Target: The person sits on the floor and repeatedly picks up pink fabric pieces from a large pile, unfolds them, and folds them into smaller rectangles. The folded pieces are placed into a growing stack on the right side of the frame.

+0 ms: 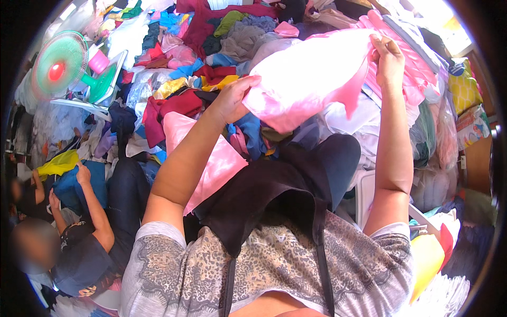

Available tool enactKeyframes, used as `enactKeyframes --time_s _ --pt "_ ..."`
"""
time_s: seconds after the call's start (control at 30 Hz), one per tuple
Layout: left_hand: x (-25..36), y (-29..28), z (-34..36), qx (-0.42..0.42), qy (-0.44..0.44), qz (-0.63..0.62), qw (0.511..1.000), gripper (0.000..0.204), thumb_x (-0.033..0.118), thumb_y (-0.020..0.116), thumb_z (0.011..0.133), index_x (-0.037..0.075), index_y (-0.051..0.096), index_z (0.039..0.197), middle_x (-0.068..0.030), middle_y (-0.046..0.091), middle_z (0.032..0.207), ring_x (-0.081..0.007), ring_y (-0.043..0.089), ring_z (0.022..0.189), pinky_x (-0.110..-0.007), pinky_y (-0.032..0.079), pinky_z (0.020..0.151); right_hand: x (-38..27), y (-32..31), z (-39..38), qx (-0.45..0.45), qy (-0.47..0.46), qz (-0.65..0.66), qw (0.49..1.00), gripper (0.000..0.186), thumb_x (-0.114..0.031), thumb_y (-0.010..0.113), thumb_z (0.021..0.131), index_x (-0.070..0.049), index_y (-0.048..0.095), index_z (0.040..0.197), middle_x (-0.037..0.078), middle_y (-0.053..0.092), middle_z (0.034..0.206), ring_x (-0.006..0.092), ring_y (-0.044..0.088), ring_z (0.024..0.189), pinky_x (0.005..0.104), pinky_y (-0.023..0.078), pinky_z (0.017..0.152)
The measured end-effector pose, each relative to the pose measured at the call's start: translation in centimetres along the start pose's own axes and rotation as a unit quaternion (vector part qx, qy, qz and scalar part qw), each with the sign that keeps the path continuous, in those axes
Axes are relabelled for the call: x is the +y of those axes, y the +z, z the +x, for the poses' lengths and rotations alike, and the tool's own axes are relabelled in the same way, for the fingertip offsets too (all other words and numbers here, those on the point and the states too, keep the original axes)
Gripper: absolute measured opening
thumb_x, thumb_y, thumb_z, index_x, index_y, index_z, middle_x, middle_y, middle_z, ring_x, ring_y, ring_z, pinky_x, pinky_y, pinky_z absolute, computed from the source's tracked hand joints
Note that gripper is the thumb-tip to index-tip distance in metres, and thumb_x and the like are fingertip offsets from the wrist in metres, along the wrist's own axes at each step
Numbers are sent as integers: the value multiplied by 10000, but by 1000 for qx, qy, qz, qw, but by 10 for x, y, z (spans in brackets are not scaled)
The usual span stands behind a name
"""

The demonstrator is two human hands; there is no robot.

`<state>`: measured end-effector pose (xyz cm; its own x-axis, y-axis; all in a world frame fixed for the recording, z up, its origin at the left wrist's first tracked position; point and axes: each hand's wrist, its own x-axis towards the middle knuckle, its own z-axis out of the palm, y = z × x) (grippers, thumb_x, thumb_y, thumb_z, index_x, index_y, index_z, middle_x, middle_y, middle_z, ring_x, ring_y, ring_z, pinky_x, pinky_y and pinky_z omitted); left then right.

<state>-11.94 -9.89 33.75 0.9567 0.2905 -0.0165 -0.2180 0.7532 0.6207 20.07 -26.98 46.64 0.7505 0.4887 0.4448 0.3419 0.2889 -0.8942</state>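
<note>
A piece of pale pink satiny cloth (301, 79) is stretched between my two raised hands, its upper part washed out by bright light. My left hand (236, 99) grips its lower left corner with bent fingers. At the upper right corner, my right hand (389, 57) pinches the cloth between thumb and fingers. One loose edge droops below, near the right side. Another pink satin piece (216, 161) lies over my left thigh, partly behind my left forearm. A black apron (253, 201) covers my lap.
Heaps of mixed cloth (232, 37) spread ahead of me. A green fan (60, 66) stands at the far left. To my left, a person (87, 248) handles yellow cloth (59, 162). Stacked pink cloth (417, 74) and plastic-wrapped bundles (446, 132) stand at right.
</note>
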Motion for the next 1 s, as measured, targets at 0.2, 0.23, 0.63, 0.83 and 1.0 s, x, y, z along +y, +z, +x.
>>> enactKeyframes --time_s 0.2,0.23,0.63,0.83,1.0 --pt "21 18 -8 -79 13 16 997 324 145 528 988 -23 571 1262 -99 649 1228 -203 629 1119 -371 472 1002 11 -4 -10 39 38 -22 998 145 -130 740 889 -52 649 807 -14 557 651 60 462 538 233 350 505" --pt "24 21 -9 -67 17 55 996 317 111 544 970 -14 571 1260 -94 653 1208 -200 636 1100 -368 478 990 12 -6 -11 43 39 -24 998 137 -131 740 889 -49 654 822 -14 557 650 59 461 534 233 350 503" --pt "65 26 22 169 93 345 918 221 135 685 929 53 587 1110 -39 682 993 -133 681 885 -323 578 725 12 -25 -10 43 38 -21 998 128 -130 742 886 -19 678 872 0 581 671 66 469 530 239 375 489" --pt "133 42 40 177 184 404 879 235 139 585 983 19 600 1185 -87 697 1047 -169 697 908 -337 581 771 -3 -21 -2 31 35 -36 998 141 -152 737 895 -28 673 875 -10 573 676 56 459 534 233 364 483" --pt "171 67 41 170 191 428 867 194 127 581 967 39 615 1137 -38 669 1045 -117 636 945 -284 516 830 -10 -13 5 31 46 -32 998 137 -158 727 905 -38 666 882 -11 571 682 54 444 520 227 366 468"
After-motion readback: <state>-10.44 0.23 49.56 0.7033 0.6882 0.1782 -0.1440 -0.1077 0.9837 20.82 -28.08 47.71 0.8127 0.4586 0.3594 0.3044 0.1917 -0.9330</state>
